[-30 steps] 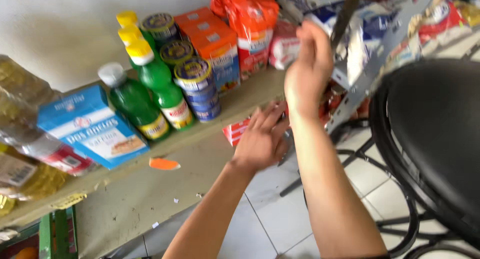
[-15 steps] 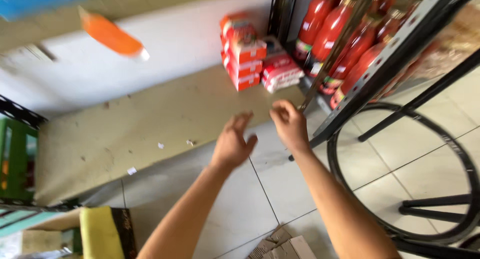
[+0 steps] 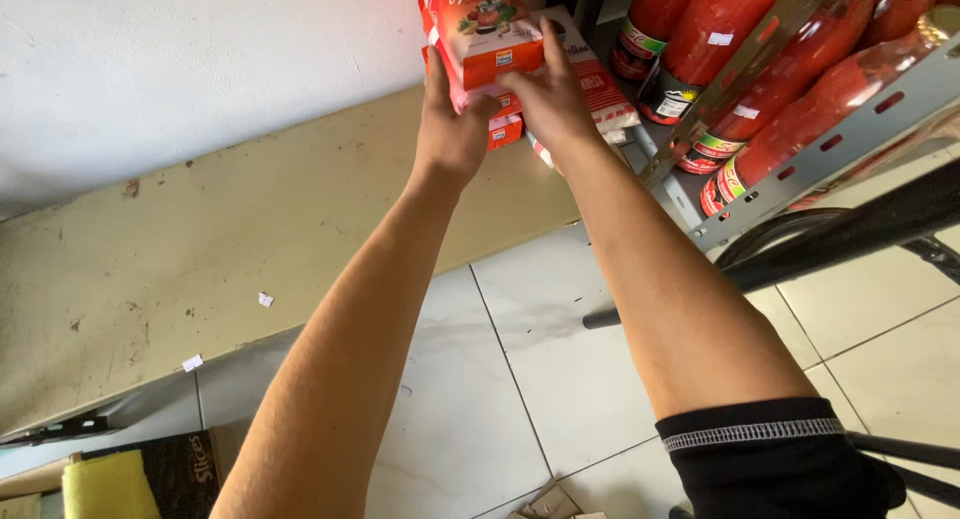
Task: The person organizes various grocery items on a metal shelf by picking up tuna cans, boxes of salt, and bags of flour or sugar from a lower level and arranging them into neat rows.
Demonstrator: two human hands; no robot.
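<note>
Nearest the camera, a black sleeve (image 3: 770, 459) with a pale stitched hem is seen at the lower right, and a yellow cloth (image 3: 105, 487) lies at the lower left beside a dark package (image 3: 175, 461). Pale floor tiles (image 3: 480, 379) fill the near middle, with the dark curved frame of a stool (image 3: 850, 239) at the right. Both forearms are stretched away from the camera toward the far shelf. A worn beige shelf board (image 3: 230, 249) runs across the left and middle, scattered with small white scraps, below a white wall (image 3: 200, 69). On the far part of this shelf a stack of red cartons (image 3: 505, 129) is seen. The topmost red carton (image 3: 485, 24) is gripped by both hands: the left hand (image 3: 452, 129) is closed against its left and lower side, and the right hand (image 3: 548, 99) is closed on its right edge, fingers spread over the front. Just right, a red and white packet (image 3: 600, 84) lies partly behind the right hand. Farthest right, red sauce bottles (image 3: 720, 39) are laid on a grey metal rack (image 3: 850, 129).
</note>
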